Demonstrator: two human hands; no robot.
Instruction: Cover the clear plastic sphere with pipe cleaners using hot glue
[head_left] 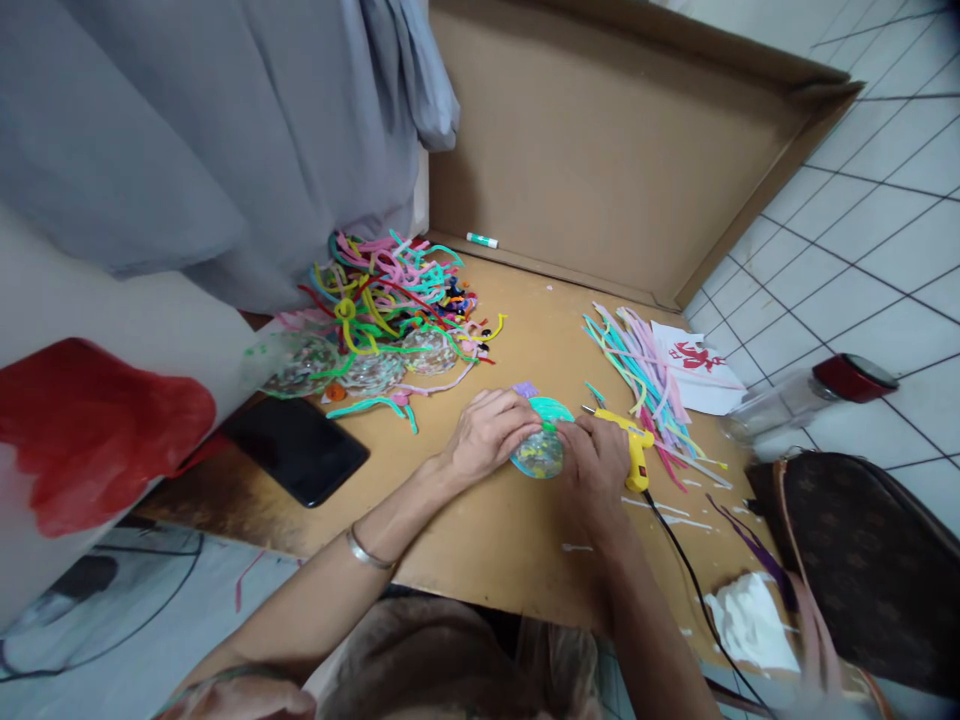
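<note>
My left hand and my right hand both grip a small round clear piece with coloured bits inside and a teal pipe-cleaner rim, held just above the cardboard sheet. A green bit sits between my fingertips on its top edge. A yellow glue gun lies right beside my right hand, its black cord trailing toward me. A small purple piece lies just beyond my left hand.
A tangled heap of coloured pipe cleaners lies at the back left, with similar round clear pieces before it. Straight pipe cleaners and a printed paper lie right. A black phone, a jar, a brown bag and a marker surround them.
</note>
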